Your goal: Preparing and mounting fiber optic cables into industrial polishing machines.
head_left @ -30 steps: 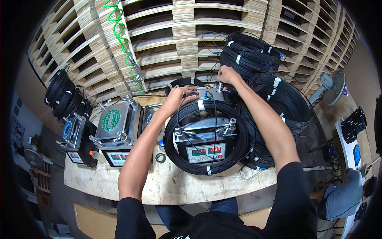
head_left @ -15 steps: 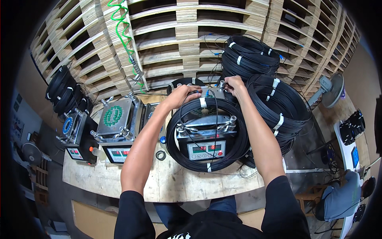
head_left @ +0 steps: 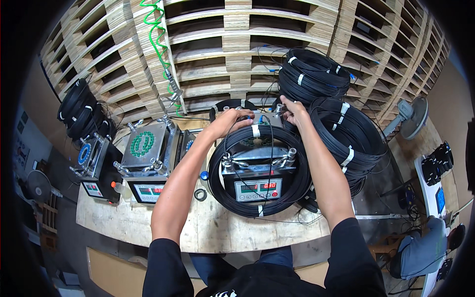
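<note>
A black benchtop machine (head_left: 230, 185) with a metal top and a lit red display stands in front of me. A coil of black cable (head_left: 213, 185), bound with white ties, leans upright against its front, around the display. My left hand (head_left: 231, 122) reaches over the coil to the machine's top, fingers bent together beside a small blue connector; what they hold is hidden. My right hand (head_left: 296, 113) is closed at the metal corner clamp (head_left: 279, 110) at the back right, thumb against it. Another blue-ended cable connector (head_left: 262, 119) sits on the top between my hands.
To the left stand two similar machines, one with a green ring plate (head_left: 142, 144), one with a blue ring (head_left: 84, 155). Large cable coils (head_left: 346, 133) are stacked at the right. A black ring (head_left: 200, 194) and an orange-capped bottle (head_left: 118, 187) rest on the wooden table (head_left: 133, 222). Wooden pallets (head_left: 237, 42) rise behind.
The digits on the machine's display have changed. My right hand has turned slightly at the corner clamp, and the left fingers have shifted a little. The whole view has moved slightly.
</note>
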Demonstrator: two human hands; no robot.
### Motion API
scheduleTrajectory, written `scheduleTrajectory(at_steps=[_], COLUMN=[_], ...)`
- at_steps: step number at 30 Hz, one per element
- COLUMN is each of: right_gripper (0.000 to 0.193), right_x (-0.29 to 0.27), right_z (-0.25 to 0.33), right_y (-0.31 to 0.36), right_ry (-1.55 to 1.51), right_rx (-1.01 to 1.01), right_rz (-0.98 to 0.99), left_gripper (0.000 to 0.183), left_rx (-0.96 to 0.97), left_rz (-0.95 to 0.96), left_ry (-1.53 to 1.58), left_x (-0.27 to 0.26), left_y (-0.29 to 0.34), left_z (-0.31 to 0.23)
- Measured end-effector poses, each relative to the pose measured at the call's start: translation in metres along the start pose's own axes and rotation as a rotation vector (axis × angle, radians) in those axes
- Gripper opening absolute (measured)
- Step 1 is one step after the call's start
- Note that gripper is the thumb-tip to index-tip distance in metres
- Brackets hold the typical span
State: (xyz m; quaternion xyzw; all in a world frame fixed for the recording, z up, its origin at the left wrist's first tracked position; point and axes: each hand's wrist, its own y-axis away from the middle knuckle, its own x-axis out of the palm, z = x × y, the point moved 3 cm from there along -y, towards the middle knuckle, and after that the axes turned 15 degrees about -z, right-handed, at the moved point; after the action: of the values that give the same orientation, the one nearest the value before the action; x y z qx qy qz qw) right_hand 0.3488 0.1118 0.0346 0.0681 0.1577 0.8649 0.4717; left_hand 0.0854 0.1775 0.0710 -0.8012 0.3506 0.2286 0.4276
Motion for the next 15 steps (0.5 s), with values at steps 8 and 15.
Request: scheduleTrajectory(at_steps=[8,15], right_gripper=[0.028,0.030], right_x=[-0.004,-0.006], right_z=[-0.009,-0.012], right_y=[-0.012,-0.009], right_ry=[-0.043,-0.100], right_rx=[0.074,0.119], right_rz=[0.067,0.030], left_gripper=[0.043,0.046], left_rx=[-0.029,-0.045], left_rz=[-0.016,-0.002], left_ry=[0.055,0.081], left_x=[0.006,0.003], left_y=[-0.005,-0.005], left_z=[-0.004,-0.008])
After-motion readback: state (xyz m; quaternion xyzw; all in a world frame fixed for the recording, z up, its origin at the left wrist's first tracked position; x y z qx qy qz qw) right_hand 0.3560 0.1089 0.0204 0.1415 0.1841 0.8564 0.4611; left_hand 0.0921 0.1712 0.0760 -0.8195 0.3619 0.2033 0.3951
